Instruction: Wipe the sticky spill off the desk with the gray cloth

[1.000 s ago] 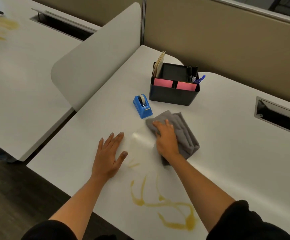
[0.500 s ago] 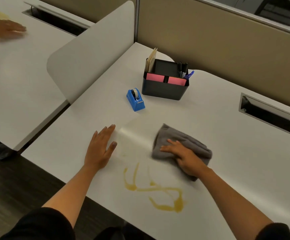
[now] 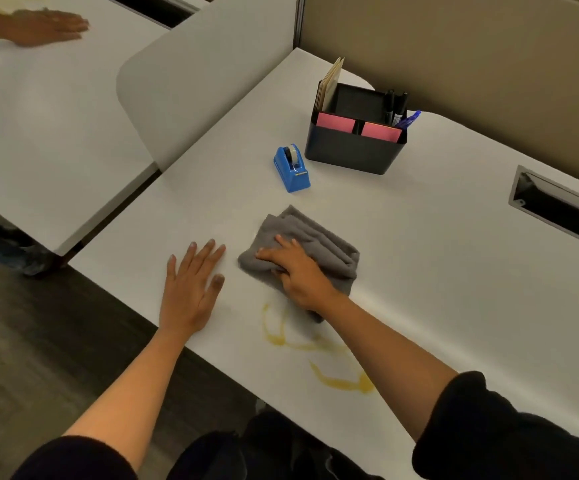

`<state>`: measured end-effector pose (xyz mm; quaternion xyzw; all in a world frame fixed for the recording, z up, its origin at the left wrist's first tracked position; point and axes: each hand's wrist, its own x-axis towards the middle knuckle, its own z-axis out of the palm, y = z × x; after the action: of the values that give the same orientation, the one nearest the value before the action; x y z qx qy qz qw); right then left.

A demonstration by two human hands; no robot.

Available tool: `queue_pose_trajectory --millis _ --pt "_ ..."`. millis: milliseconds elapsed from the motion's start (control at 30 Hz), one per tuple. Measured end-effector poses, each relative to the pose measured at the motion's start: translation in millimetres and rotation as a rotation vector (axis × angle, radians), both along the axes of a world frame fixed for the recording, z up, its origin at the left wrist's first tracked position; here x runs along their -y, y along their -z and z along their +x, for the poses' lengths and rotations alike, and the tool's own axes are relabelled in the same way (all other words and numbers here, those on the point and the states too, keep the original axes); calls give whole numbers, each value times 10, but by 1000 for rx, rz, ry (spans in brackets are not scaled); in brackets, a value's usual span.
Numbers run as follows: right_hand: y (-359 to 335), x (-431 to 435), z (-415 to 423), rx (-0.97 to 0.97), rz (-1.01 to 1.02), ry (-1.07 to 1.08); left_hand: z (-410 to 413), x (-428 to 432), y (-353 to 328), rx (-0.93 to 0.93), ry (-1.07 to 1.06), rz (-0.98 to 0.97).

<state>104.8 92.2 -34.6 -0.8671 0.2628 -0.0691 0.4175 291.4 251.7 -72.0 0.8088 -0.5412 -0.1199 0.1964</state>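
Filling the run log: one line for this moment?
right hand: pressing gray cloth | left hand: flat on desk | yellow spill: remains

Both forearms were bare, with black sleeves pushed up near the elbows. The left hand (image 3: 191,289) and right hand (image 3: 298,271) wore no gloves, rings or watch. Short, unpainted fingernails showed on the left hand's fingers.

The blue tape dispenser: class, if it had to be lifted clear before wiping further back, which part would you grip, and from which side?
Grip the tape dispenser across its two long flat sides, coming from above with thumb and fingers. It stands upright on the desk, free of the black organizer and gray cloth, so both sides look reachable. Avoid the low front end, probably where the cutter sits.
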Motion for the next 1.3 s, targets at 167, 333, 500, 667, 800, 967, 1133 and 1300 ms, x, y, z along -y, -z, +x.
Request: queue_pose_trajectory --millis 167,333,500,667,800,967,1133,1300 --pt "-86 -112 -527 -34 -23 -444 3 -5 16 5 3 7" --pt "-5 318 -1156 -58 -25 -170 -1 -7 15 11 -5 23" --pt "10 91 -710 -12 -51 117 -13 5 8 17 -16 29" --pt "-39 -582 -507 -53 35 -221 -6 -3 5 0 -12 11" --pt "-21 -725 -1169 -76 6 -416 -24 -13 6 12 -14 15" --pt "0 -168 -2152 -94 -30 -68 -35 -5 -16 19 -16 25" --pt "28 -109 -1770 -67 -22 303 -39 1 -22 36 -20 44" --pt "38 -780 -1418 -66 0 -68 -34 -10 -32 44 -7 41"
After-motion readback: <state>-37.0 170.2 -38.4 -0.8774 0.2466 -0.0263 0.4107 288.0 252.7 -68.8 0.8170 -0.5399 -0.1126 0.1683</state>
